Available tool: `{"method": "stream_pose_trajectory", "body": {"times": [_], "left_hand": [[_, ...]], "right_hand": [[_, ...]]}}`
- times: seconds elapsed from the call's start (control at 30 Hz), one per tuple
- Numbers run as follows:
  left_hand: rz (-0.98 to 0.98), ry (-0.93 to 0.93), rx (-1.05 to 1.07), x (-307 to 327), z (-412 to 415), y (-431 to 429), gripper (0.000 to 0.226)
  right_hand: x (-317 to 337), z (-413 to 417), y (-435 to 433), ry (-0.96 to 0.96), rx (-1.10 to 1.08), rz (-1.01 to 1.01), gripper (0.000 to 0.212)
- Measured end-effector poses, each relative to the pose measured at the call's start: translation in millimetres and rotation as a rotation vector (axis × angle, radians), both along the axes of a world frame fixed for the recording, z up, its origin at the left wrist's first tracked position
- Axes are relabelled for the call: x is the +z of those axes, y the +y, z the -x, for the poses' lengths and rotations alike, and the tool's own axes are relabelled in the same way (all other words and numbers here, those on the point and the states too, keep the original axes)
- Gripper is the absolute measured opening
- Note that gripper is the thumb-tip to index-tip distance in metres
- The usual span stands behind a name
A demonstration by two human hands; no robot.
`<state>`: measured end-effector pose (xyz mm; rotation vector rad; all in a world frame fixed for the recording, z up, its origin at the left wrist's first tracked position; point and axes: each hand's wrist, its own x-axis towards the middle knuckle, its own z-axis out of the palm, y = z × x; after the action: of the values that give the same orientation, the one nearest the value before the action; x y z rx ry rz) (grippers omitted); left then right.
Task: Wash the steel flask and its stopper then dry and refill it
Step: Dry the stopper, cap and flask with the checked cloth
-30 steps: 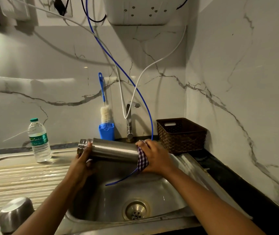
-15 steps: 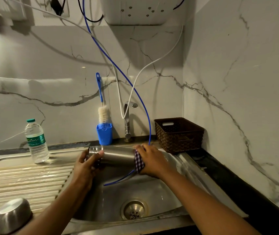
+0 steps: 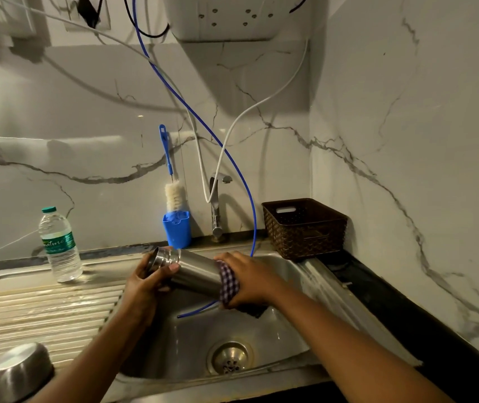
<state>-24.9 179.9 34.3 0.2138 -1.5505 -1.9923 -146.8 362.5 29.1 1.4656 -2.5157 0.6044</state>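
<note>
The steel flask (image 3: pixel 194 271) lies on its side in the air over the sink (image 3: pixel 287 324), neck end to the left and slightly raised. My left hand (image 3: pixel 148 282) grips it near the neck, thumb over the top. My right hand (image 3: pixel 250 279) wraps a purple-and-white checked cloth (image 3: pixel 229 282) around the flask's base end. I cannot pick out the stopper.
A thin blue tube (image 3: pixel 241 175) hangs into the sink beside the tap (image 3: pixel 217 205). A blue cup with a bottle brush (image 3: pixel 176 225), a brown basket (image 3: pixel 305 228), a plastic water bottle (image 3: pixel 59 245) and an upturned steel bowl (image 3: pixel 20 373) on the drainboard (image 3: pixel 43 312) surround the basin.
The flask has tilted, its neck end rising to the left. My left hand shifted its grip nearer the neck. The cloth in my right hand stays at the base end.
</note>
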Motion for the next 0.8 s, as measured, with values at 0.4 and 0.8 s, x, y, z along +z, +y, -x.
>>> {"method": "stream_pose_trajectory", "body": {"times": [0.4, 0.8], "left_hand": [[0.011, 0.122, -0.027, 1, -1, -25, 0.055], [0.047, -0.125, 0.068, 9, 1, -30, 0.03]], "right_hand": [[-3, 18, 22, -0.156, 0.025, 0.073, 0.09], [6, 16, 17, 0.81, -0.124, 0.236, 0.089]]}}
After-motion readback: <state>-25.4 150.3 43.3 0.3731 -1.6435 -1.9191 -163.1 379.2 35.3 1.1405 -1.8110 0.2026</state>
